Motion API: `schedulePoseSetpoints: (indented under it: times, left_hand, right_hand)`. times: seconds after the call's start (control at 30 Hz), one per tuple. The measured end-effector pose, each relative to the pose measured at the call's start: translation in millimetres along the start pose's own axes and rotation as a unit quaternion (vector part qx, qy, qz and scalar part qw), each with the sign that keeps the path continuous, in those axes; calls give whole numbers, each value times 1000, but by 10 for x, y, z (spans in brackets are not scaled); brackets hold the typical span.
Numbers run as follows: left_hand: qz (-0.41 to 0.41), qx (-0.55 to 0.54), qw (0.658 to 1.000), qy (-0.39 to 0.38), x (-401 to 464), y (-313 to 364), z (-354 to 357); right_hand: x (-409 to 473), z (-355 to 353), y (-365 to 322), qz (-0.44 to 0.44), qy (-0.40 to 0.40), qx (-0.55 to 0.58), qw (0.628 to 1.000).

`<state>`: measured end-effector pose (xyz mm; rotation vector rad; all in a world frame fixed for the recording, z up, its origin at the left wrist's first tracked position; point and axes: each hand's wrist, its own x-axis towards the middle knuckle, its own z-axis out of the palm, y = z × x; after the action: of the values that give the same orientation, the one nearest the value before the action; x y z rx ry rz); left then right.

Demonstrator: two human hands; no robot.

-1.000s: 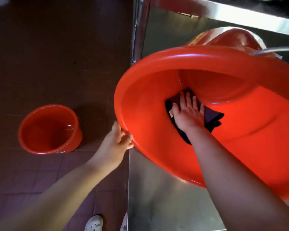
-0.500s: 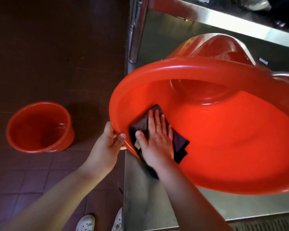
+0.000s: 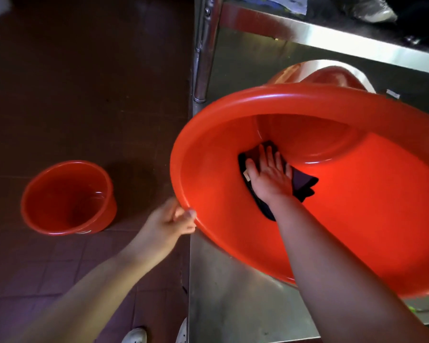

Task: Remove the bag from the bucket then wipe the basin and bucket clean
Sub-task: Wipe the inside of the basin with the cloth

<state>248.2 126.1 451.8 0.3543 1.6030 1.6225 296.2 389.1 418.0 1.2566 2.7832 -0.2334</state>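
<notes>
Basin, large, red plastic, tilted up on its edge over a steel table, open side facing the camera, its low rim near the table's left edge and its far rim raised. Left hand closed on the basin's lower left rim, thumb on the inner lip, fingers curled behind the edge. Right hand flat and spread inside the basin, palm pressing a dark cloth against the inner wall just below the round bottom panel; fingers extended, not curled, cloth sticking out past the hand on the right and under the wrist. Small pale tag visible on the cloth beside the thumb. Right forearm reaches in over the basin's lower rim. Bucket, red, stands upright on the dark tiled floor to the left of the table, well apart from the basin and from both hands; its inside looks bare, with a faint shine low on the wall that may be water, cannot tell. Second red object sits behind the basin's raised rim on the table, mostly hidden. Table leg, shiny metal, rises at the table's left corner; a steel shelf edge runs across the top right. Toes of two white shoes show at the bottom edge beside the table
</notes>
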Motion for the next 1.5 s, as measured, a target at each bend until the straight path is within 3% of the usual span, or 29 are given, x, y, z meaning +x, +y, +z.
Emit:
schedulePoseSetpoints:
  times: [0.17,0.4,0.77,0.9,1.13,1.37,1.5]
  left_hand:
    - [-3,-54,998,-16,-101,-208,52]
    - [72,27,997,2,-129,-102,31]
    - [176,228,957,33,-185,569,-199]
    - [184,169,967,42,-198,484,-104]
    - [46,139,988,-53,-110,-122,-79]
    - [84,80,993,-10,-121,-166,-24]
    - [116,104,987,-24,-112,4,-70]
  right_hand:
    - [-692,54,-282,-15,11,18,1000]
    - [-1755,95,-579,-80,50,90,992]
    - [-508,71,-208,-7,34,44,998]
    - [-178,10,21,12,35,9,999]
    - [-314,34,-119,30,19,-10,999]
    - [-1585,202,-672,-62,62,70,994]
    - [-1602,177,-679,-90,81,103,987]
